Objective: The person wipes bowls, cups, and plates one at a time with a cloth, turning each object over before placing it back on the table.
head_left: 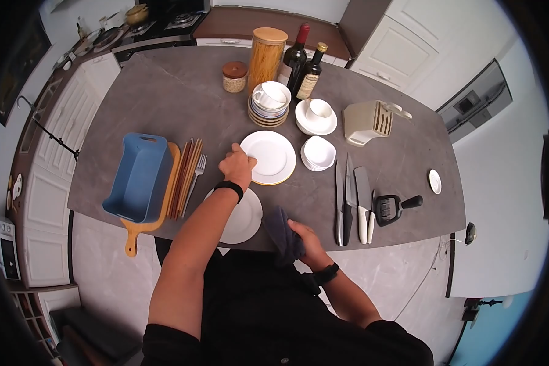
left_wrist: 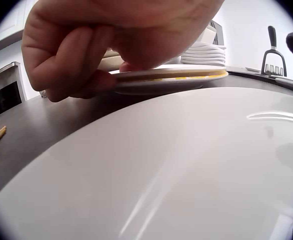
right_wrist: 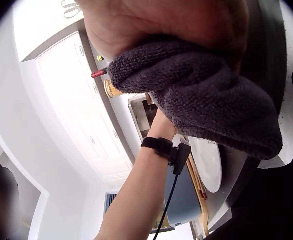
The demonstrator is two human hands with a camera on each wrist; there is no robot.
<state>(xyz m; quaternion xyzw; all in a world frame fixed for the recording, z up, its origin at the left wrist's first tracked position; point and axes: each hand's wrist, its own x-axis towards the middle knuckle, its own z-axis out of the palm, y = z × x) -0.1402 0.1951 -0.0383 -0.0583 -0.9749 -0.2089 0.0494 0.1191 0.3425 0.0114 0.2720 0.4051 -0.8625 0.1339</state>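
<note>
At the left edge of a white plate with a yellow rim (head_left: 273, 160), my left hand (head_left: 236, 167) pinches the rim between thumb and fingers; the left wrist view shows this left hand (left_wrist: 111, 45) with its fingers curled at the edge of the yellow-rimmed plate (left_wrist: 171, 80). A second white plate (head_left: 243, 216) lies nearer the table's front edge, partly under my left forearm. My right hand (head_left: 308, 244) grips a dark cloth (head_left: 282, 236) to the right of that plate. In the right wrist view the bunched cloth (right_wrist: 201, 90) hangs from the right hand (right_wrist: 171, 22).
Left stand a blue bin (head_left: 137, 177), a wooden board (head_left: 132, 244), chopsticks (head_left: 183, 177) and a fork (head_left: 195, 180). Stacked dishes (head_left: 268, 110), bowls (head_left: 318, 153), jars and bottles are behind. A knife block (head_left: 369, 122), several knives (head_left: 361, 201) and a black masher (head_left: 389, 209) stand or lie right.
</note>
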